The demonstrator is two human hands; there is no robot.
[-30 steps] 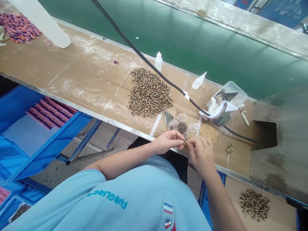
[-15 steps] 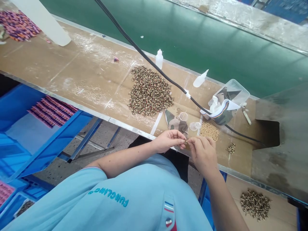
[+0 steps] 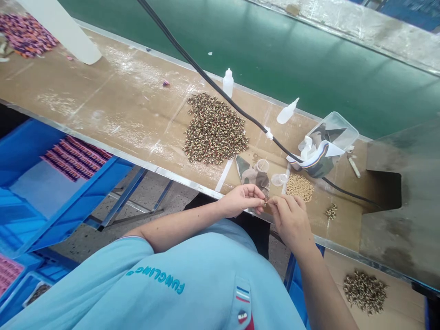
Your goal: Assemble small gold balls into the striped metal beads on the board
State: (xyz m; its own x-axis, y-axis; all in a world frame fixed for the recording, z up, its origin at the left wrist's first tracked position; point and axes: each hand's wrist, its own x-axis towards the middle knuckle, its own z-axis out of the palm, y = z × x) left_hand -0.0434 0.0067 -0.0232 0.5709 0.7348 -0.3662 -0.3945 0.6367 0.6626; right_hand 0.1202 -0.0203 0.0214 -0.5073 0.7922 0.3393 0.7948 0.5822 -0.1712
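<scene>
At the near edge of the bench, my left hand pinches a small brass-coloured piece between thumb and fingertips. My right hand meets it there, its thumb and index finger closed at the same piece; whether they hold a separate part is too small to tell. Just beyond my hands lie a camouflage cloth scrap and two small clear round cups, one of them a clear cup. A patch of tan beads spreads behind my right hand. Farther off sits a large pile of small brass-and-dark pieces.
A black cable crosses above the bench. White squeeze bottles stand and lie along the back edge. A clear plastic box holds cloth. Small piece piles lie at right. Blue crates sit below left; a metal panel bounds the right.
The view has shifted very slightly. Both hands stay at the same spot, fingertips together around the small brass-coloured piece.
</scene>
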